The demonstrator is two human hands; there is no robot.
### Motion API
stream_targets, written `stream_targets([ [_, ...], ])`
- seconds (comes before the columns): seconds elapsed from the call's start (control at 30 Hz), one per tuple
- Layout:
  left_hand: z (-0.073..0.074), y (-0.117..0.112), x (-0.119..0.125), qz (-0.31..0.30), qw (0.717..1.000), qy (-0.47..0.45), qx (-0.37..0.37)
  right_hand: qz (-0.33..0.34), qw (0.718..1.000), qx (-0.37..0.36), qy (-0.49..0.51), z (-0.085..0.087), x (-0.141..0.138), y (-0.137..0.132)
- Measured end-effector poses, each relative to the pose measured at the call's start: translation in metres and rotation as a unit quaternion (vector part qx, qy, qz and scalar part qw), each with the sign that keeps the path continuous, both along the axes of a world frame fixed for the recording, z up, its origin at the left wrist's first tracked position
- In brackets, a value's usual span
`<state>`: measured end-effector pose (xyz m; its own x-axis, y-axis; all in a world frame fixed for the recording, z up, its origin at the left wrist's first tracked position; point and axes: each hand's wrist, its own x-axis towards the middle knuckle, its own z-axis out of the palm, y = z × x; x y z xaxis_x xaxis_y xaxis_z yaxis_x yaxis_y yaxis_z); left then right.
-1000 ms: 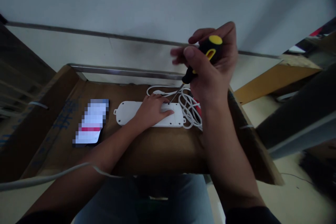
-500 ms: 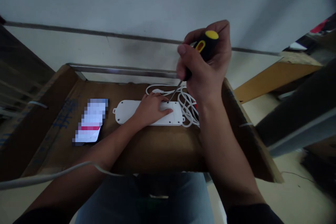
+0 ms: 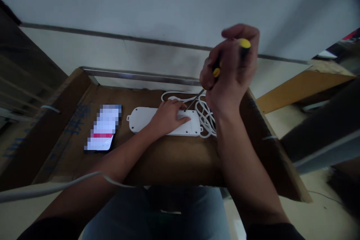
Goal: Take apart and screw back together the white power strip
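A white power strip [image 3: 140, 119] lies face down on a brown cardboard surface [image 3: 174, 161]. My left hand [image 3: 168, 117] rests flat on its middle, fingers stretched out and pressing it down. My right hand [image 3: 232, 69] is closed round the black and yellow handle of a screwdriver [image 3: 216, 71]. The thin metal shaft slants down to the strip's back near my left fingertips. The strip's white cord [image 3: 205, 114] lies coiled at its right end.
A phone [image 3: 103, 127] with a lit screen lies left of the strip. A metal bar [image 3: 140, 77] runs along the far edge, with a white wall behind. A white cable [image 3: 56, 185] crosses my left forearm. Wooden boards [image 3: 298, 84] stand at the right.
My right hand has turned on the screwdriver handle, fingers wrapping further round it. The view has shifted slightly. My left hand stays on the strip.
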<state>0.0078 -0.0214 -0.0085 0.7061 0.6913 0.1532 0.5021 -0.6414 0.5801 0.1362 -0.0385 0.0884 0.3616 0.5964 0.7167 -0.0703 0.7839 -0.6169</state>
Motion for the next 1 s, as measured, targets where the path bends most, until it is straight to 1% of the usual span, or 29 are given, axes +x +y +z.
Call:
stream_targets([
  [0.07,0.001,0.000,0.002,-0.002,1.000,-0.020,-0.006,0.028,0.999,-0.020,-0.015,-0.002,0.000,-0.001],
  [0.1,0.002,0.000,0.003,-0.001,1.000,-0.022,-0.002,0.029,0.999,-0.027,-0.035,-0.004,0.000,0.000],
  [0.17,0.002,-0.001,0.004,-0.003,1.000,-0.009,0.021,-0.003,0.997,-0.013,-0.071,-0.008,0.000,0.002],
  [0.23,0.000,-0.002,0.004,-0.014,0.998,0.005,0.053,-0.056,0.995,0.021,-0.076,-0.012,-0.001,0.005],
  [0.3,-0.003,-0.004,0.004,-0.028,0.997,0.009,0.069,-0.095,0.993,0.055,-0.046,-0.013,-0.003,0.008],
  [0.37,-0.005,-0.004,0.004,-0.032,0.998,0.005,0.062,-0.111,0.992,0.062,-0.005,-0.011,-0.003,0.008],
  [0.43,-0.005,-0.004,0.004,-0.024,0.999,-0.004,0.043,-0.092,0.995,0.042,0.012,-0.007,-0.001,0.006],
  [0.53,-0.001,-0.004,0.004,-0.002,1.000,-0.002,0.002,-0.033,0.999,-0.017,-0.015,-0.004,0.003,0.003],
  [0.57,0.001,-0.004,0.004,0.005,1.000,0.002,-0.011,-0.030,0.999,-0.027,-0.029,-0.005,0.004,0.003],
  [0.63,0.005,-0.004,0.004,0.018,0.999,0.012,-0.025,-0.051,0.997,-0.022,-0.046,-0.008,0.005,0.004],
  [0.73,0.007,-0.004,0.006,0.026,0.999,0.014,-0.018,-0.096,0.995,0.016,-0.035,-0.012,0.003,0.005],
  [0.8,0.007,-0.004,0.008,0.021,1.000,0.014,-0.006,-0.100,0.995,0.020,-0.018,-0.013,0.002,0.005],
  [0.87,0.007,-0.003,0.009,0.018,1.000,0.022,0.005,-0.084,0.996,0.009,-0.009,-0.011,0.005,0.005],
  [1.0,0.007,0.001,0.010,0.011,0.999,0.035,0.007,-0.013,0.999,-0.032,-0.028,-0.010,0.012,0.007],
])
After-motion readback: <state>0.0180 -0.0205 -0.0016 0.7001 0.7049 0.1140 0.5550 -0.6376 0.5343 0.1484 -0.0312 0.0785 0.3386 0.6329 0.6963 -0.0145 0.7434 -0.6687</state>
